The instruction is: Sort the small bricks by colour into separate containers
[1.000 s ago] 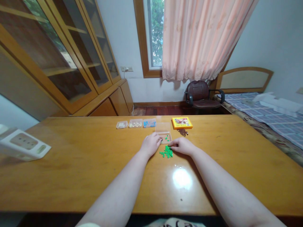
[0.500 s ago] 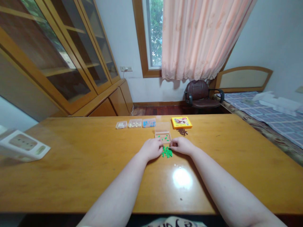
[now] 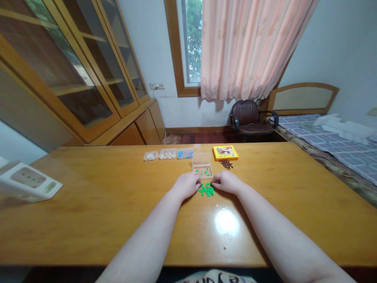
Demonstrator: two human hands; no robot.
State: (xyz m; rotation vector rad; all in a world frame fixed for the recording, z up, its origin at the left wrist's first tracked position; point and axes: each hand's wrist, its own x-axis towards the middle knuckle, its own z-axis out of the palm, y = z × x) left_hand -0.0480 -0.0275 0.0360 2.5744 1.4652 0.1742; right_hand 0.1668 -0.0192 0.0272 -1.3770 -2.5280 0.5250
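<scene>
A small heap of green pieces lies on the wooden table between my hands. My left hand rests at the heap's left side, its fingers curled together near the pieces. At the upper right of the heap is my right hand, thumb and fingertips pinched by the green pieces. Whatever either pinch holds is too small to make out. Just beyond the heap stands a clear plastic box with its lid raised and a few green pieces inside.
Clear boxes with blue pieces, cream pieces and pale pieces line the far side. A yellow box lies behind a brown heap of pieces. A white power strip box is at the left.
My left hand has shifted slightly left. More green pieces show at the heap's left side, which is spread wider. My right hand stays nearly in place.
</scene>
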